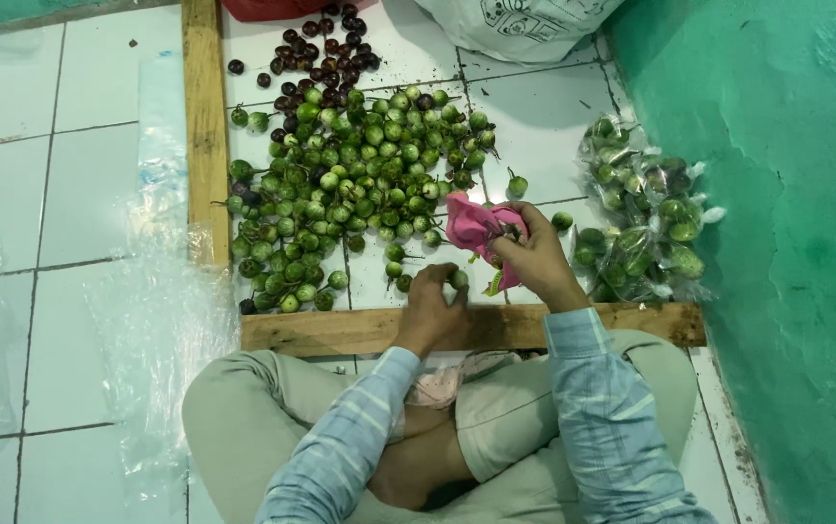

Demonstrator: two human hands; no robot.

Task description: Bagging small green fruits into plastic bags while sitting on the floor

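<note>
White tiled floor [88, 184] with a heap of small eggplants

Green eggplants [350, 184] and darker purple ones [321, 53] (farther off) lie between two wooden planks [206, 126]; bagged eggplants [646, 223] right, clear plastic sheets [161, 311] left.

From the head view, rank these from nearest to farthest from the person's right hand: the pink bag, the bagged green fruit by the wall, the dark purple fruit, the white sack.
1. Pink bag: held in the right hand.
2. Bagged green fruit: to its right, by the green wall.
3. White sack and dark purple fruit: both at the top, sack right, fruit left; too close to call.
</note>
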